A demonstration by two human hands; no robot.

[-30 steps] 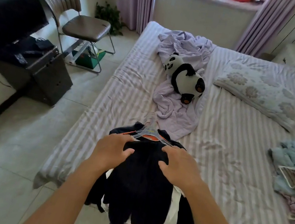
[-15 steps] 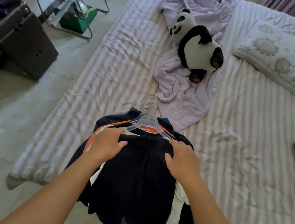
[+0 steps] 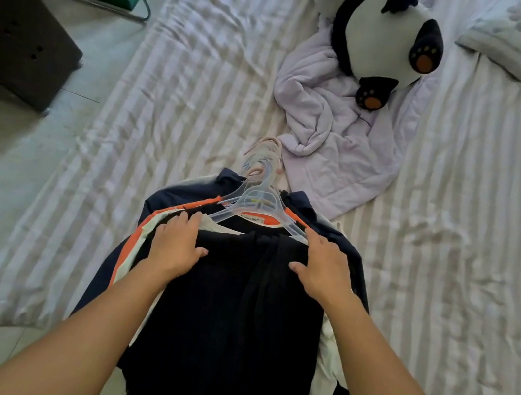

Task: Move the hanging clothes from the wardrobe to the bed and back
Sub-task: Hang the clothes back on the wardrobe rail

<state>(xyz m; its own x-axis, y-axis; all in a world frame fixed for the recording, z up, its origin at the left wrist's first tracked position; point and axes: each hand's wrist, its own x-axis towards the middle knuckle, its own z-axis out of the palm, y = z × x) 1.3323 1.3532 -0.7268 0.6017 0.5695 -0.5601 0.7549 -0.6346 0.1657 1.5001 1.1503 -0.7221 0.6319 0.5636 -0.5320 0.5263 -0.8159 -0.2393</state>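
Head view: hanging clothes [image 3: 231, 314] under left hand [image 3: 176, 245], right hand [image 3: 326, 271].

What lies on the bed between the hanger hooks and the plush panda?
In the head view, a crumpled lilac blanket lies between the hanger hooks and the panda.

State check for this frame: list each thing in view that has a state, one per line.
Dark clothes: on hangers, laid flat at the bed's near edge, hem hanging over.
Hangers: stacked, hooks pointing up the bed.
Left hand: resting flat on the clothes.
Right hand: resting flat on the clothes.
Bed: striped sheet wrinkled.
Lilac blanket: crumpled.
Toy panda: lying on the blanket.
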